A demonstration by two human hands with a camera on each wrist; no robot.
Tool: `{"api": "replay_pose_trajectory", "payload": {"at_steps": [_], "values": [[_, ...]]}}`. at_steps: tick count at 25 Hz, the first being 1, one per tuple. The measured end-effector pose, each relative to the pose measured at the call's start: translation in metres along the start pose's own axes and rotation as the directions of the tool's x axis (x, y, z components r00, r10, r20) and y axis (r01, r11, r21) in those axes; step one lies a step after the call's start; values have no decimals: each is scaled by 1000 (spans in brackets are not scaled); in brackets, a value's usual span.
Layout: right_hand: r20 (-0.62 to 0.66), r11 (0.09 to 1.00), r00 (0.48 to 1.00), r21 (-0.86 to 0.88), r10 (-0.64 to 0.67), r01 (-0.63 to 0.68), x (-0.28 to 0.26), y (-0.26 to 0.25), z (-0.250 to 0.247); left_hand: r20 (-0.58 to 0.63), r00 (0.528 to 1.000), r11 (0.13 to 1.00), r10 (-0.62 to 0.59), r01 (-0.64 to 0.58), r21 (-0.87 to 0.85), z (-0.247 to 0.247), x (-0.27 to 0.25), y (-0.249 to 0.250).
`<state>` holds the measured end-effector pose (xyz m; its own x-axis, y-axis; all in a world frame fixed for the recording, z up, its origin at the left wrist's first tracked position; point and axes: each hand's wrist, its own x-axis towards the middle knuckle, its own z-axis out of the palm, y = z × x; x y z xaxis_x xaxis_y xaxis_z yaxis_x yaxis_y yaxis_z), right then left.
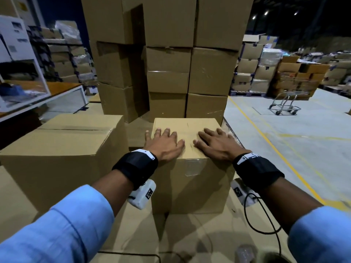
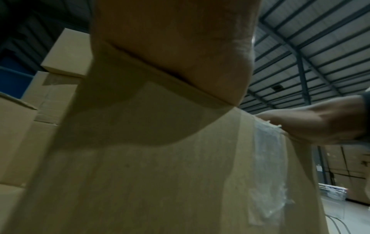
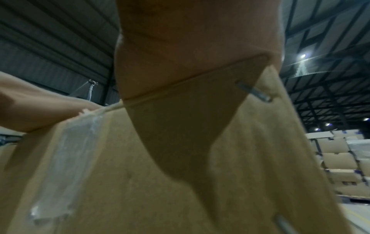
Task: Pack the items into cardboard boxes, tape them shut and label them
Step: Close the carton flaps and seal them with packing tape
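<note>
My left hand (image 1: pixel 164 143) and right hand (image 1: pixel 216 144) lie flat, fingers spread, on top of the closed cardboard box (image 1: pixel 191 179) in front of me. Clear tape (image 1: pixel 192 167) runs down its near face. It stands on flattened cardboard (image 1: pixel 190 234), before a tall box stack (image 1: pixel 167 54).

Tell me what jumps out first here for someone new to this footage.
Both hands lie flat, fingers spread, on top of the small closed brown cardboard box in the centre: left hand, right hand. A strip of clear tape runs down over its front edge. Right behind rises a tall stack of plain brown cartons, with a larger closed carton to the left.
</note>
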<state>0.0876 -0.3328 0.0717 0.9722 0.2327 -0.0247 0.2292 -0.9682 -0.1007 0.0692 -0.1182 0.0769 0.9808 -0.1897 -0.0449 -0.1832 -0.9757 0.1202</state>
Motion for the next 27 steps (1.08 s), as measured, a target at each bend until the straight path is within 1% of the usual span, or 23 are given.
{"api": "replay_pose_trajectory", "payload": {"at_steps": [3,6,9,12,15,19,23,27], "values": [[-9,999,999,-41,-32,31,6,-17,2,-12,999,999,-41,41,30,0,1,-4],[-26,996,996,-45,-81,80,16,-28,5,-25,999,1000,-24,25,10,0,3,-18],[-24,995,995,-14,-95,95,20,-38,5,-62,998,1000,0,1,12,-2,6,-30],[-27,995,994,-6,-101,101,22,-38,6,-81,996,999,28,-25,39,-3,7,-31],[-31,993,992,15,-120,120,22,-37,4,-63,997,997,54,-49,66,-3,7,-31],[4,990,990,-28,-140,140,23,-39,1,-40,998,995,52,-48,89,-1,9,-32],[-43,989,988,-16,-149,148,18,-38,3,-55,997,997,47,-43,71,2,8,-33],[-50,991,990,-7,-134,134,21,-35,6,-68,997,998,32,-29,50,2,9,-32]]}}
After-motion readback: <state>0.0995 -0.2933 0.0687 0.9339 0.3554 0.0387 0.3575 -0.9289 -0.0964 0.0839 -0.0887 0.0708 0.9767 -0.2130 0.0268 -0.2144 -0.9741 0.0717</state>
